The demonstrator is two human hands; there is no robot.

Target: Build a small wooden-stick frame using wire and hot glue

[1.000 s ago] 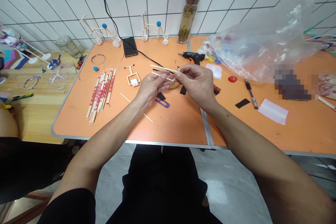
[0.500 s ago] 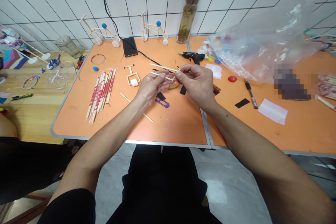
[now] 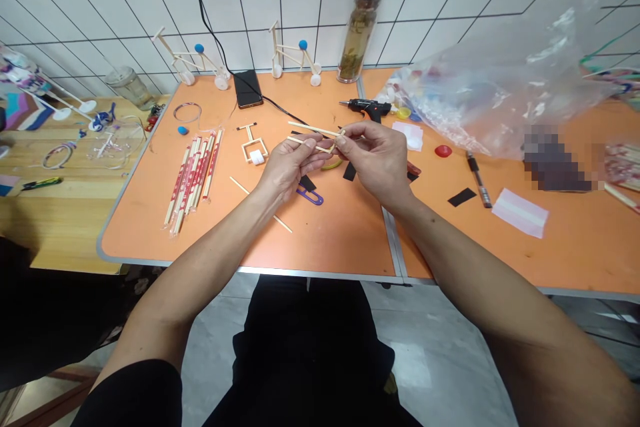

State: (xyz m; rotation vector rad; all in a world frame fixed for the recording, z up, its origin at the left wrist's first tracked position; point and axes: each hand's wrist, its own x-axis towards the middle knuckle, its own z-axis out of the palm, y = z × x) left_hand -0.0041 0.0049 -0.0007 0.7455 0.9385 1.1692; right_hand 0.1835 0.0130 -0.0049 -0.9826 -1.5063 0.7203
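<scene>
Above the orange table (image 3: 325, 233), my left hand (image 3: 289, 165) and my right hand (image 3: 376, 157) meet and pinch a pair of thin wooden sticks (image 3: 310, 135). The sticks jut out to the left from between my fingertips. Both hands have their fingers closed on the sticks. Under my hands lie a purple clip (image 3: 311, 196), black tape pieces (image 3: 349, 172) and a yellowish ring (image 3: 332, 163). A single loose stick (image 3: 260, 204) lies on the table near my left wrist.
Wrapped chopsticks (image 3: 194, 173), a small stick frame (image 3: 253, 145), a phone (image 3: 248, 89), a glue gun (image 3: 367, 107), two stick bicycles (image 3: 295, 60), a bottle (image 3: 361, 20), a plastic bag (image 3: 495, 87), a pen (image 3: 477, 179) and pink paper (image 3: 520, 212) lie about. A wooden table (image 3: 55, 200) stands left.
Almost nothing has moved; my fingers shifted slightly on the sticks. The person at the far left edge has drawn back out of view.
</scene>
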